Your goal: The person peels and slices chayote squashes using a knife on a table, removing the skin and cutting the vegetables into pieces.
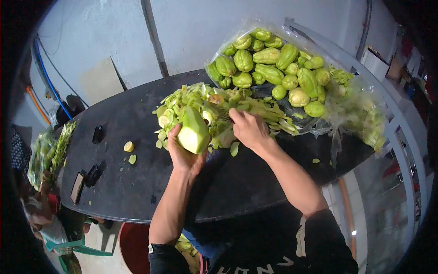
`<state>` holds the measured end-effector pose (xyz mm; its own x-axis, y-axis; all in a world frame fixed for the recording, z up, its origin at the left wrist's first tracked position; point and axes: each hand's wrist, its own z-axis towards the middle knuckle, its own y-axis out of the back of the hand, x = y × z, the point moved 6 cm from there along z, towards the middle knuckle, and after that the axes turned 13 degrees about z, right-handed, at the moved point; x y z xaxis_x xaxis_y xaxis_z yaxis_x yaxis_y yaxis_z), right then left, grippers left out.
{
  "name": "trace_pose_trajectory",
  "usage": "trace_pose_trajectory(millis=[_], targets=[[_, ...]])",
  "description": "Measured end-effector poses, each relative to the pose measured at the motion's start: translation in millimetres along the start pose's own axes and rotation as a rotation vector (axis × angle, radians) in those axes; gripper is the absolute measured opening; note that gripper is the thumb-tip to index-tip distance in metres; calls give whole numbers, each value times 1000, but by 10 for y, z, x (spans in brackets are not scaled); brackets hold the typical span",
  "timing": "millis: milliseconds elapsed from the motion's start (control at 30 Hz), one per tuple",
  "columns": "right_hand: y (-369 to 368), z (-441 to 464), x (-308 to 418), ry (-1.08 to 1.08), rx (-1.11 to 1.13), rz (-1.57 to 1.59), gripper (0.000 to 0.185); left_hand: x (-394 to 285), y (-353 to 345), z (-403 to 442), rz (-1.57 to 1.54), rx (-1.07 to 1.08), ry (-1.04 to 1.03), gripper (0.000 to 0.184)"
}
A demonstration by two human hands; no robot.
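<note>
Dark table sits under your fingers; heaped green chayotes beyond the right ones, peelings just past both sets. Your left hand cups a peeled chayote, fingers spread about its width. Your right hand, just right of it, curls closed on a blurred tool. Cut piece lies left of your left fingers.

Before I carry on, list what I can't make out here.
All in the head view:
- What the right hand holds, if anything: blurred against the peelings.
- The left palm: covered by the pale green vegetable.
- The rest of the red tub: behind the sleeve, cut by the bottom edge.
</note>
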<state>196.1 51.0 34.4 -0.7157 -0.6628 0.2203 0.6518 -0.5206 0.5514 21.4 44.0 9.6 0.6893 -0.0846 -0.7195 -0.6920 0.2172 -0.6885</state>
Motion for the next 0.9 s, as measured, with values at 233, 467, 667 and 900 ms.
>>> trace_pose_trajectory(millis=[233, 467, 667, 900], targets=[[121, -49, 317, 148, -8, 3, 8, 5, 137, 30, -42, -171, -18, 46], [209, -100, 1011, 533, -91, 38, 9, 71, 214, -13, -101, -68, 0, 51], [148, -94, 896, 453, -48, 30, 9, 38, 76, -88, -64, -170, 13, 49], [203, -80, 708, 379, -64, 61, 10, -31, 134, -51, -49, -224, -34, 51]])
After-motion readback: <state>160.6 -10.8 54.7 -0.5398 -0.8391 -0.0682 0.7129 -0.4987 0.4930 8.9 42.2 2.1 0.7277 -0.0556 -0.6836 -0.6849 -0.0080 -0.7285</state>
